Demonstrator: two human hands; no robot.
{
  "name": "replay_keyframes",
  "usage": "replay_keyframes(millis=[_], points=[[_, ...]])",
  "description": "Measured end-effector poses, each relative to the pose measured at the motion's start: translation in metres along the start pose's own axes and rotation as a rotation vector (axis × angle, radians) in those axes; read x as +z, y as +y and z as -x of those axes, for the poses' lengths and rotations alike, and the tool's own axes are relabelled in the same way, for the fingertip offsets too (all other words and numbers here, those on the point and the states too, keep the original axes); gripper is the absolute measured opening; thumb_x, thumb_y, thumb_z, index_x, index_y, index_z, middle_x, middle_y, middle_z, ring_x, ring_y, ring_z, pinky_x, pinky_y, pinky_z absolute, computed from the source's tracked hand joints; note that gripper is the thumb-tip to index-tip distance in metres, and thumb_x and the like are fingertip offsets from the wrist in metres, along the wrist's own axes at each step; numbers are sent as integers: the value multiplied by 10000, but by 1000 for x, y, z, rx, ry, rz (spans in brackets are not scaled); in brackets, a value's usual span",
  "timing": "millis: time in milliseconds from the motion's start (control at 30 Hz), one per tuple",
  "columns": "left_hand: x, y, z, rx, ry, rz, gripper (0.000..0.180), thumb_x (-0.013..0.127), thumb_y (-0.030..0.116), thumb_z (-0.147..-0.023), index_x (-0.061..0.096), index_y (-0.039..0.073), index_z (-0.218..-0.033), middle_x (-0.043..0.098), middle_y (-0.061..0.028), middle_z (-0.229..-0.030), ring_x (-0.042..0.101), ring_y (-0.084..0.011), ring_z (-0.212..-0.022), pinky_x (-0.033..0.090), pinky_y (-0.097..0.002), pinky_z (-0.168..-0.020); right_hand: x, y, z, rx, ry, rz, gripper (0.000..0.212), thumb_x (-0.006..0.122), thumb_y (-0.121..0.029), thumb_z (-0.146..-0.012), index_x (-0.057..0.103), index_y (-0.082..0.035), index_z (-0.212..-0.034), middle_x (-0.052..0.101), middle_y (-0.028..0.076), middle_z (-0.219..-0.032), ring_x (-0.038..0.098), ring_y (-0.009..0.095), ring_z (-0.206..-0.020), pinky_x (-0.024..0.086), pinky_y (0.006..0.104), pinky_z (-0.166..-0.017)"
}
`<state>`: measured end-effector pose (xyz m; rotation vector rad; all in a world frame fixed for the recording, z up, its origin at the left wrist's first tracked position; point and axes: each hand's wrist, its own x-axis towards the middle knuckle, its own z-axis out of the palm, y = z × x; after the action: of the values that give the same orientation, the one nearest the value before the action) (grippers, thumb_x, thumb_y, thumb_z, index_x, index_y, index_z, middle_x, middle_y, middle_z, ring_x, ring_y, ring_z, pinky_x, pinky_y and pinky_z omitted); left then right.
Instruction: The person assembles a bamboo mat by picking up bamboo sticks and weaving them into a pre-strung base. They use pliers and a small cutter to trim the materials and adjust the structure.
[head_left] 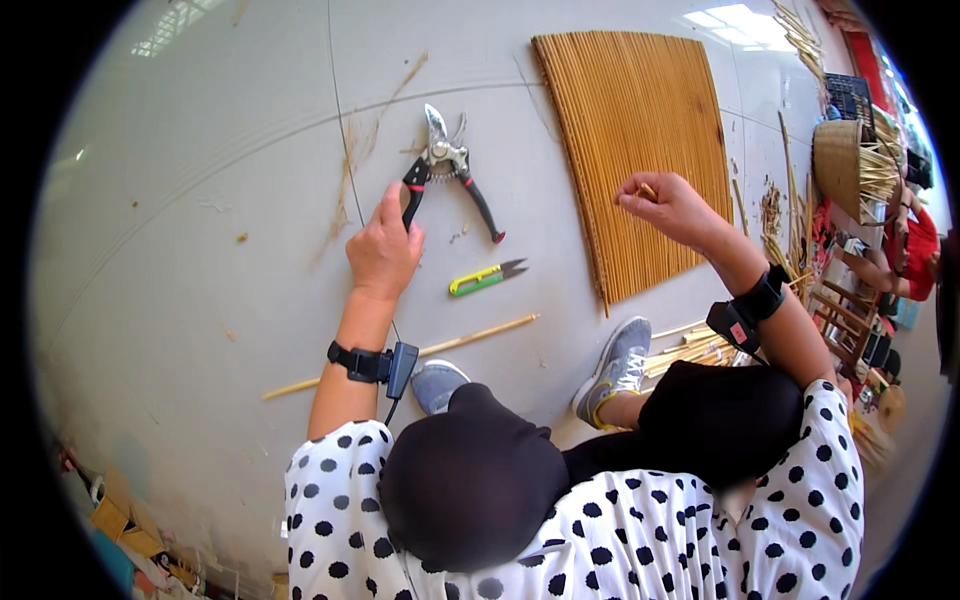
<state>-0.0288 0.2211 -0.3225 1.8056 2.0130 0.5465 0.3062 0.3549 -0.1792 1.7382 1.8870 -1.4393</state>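
My left hand (385, 248) is closed round one black handle of a pair of pruning shears (440, 152). Their blades are spread and point away from me; the other handle lies free. Just nearer to me is a small pair of yellow-green thread snips (487, 278) with dark blades. My right hand (668, 207) is over the near half of a brown mat (640, 110) of thin parallel sticks. Its fingers are curled in a pinch, with a bit of brown showing among them, too small to name. Whether this hand touches the mat is unclear.
A long thin stick (480, 332) lies across the pale tiled floor before my shoes (620, 365). More sticks (695, 350) are bundled by my right leg. At the right, a woven basket (838, 165) holds sticks, and another person in red (915, 255) sits near it.
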Motion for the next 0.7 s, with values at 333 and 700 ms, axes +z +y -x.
replay_keyframes(millis=[333, 700], points=[[-14, -25, 2, -4, -17, -102, 607, 697, 199, -787, 412, 103, -1315, 631, -132, -984, 640, -342, -767, 524, -426, -607, -23, 53, 28, 297, 40, -89, 210, 612, -251, -915, 665, -48, -917, 485, -58, -653, 388, 34, -563, 327, 212, -493], [-10, -10, 35, 107, 8, -57, 452, 708, 108, -747, 564, 119, -1175, 547, -105, -1052, 616, -290, -875, 522, -370, -698, 44, 182, 100, 454, -84, -98, 238, 650, -262, -866, 675, -26, -871, 525, -1, -642, 446, 75, -549, 356, 262, -481]])
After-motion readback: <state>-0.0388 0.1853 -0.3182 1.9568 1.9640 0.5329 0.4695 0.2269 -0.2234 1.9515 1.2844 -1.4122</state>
